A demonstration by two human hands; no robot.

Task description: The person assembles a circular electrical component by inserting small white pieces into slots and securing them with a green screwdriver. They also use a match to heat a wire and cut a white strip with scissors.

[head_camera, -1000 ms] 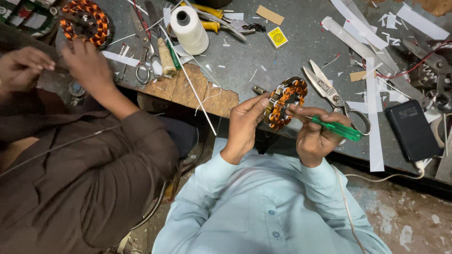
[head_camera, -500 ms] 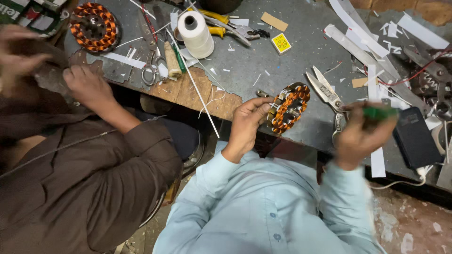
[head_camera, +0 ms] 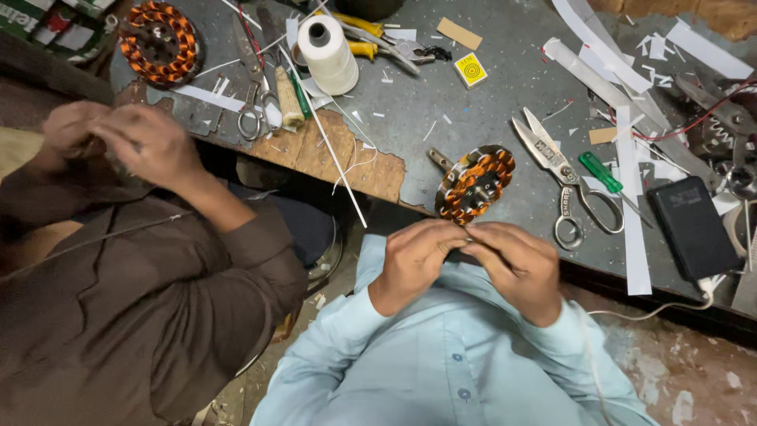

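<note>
My left hand and my right hand meet in front of my chest, just below the table edge. Their fingertips pinch a small piece between them, too small to make out. A copper-wound stator lies on the grey table just above my hands, touching neither. To its right are the steel scissors, with a green-handled screwdriver beside them.
A co-worker in a brown sleeve sits at my left, both hands together. Further back lie a second stator, a white thread spool, smaller scissors and yellow-handled pliers. White paper strips and a black power bank are at right.
My right hand has laid the green screwdriver on the table by the scissors. My left hand has let go of the stator, which now lies near the edge. Both hands came together.
</note>
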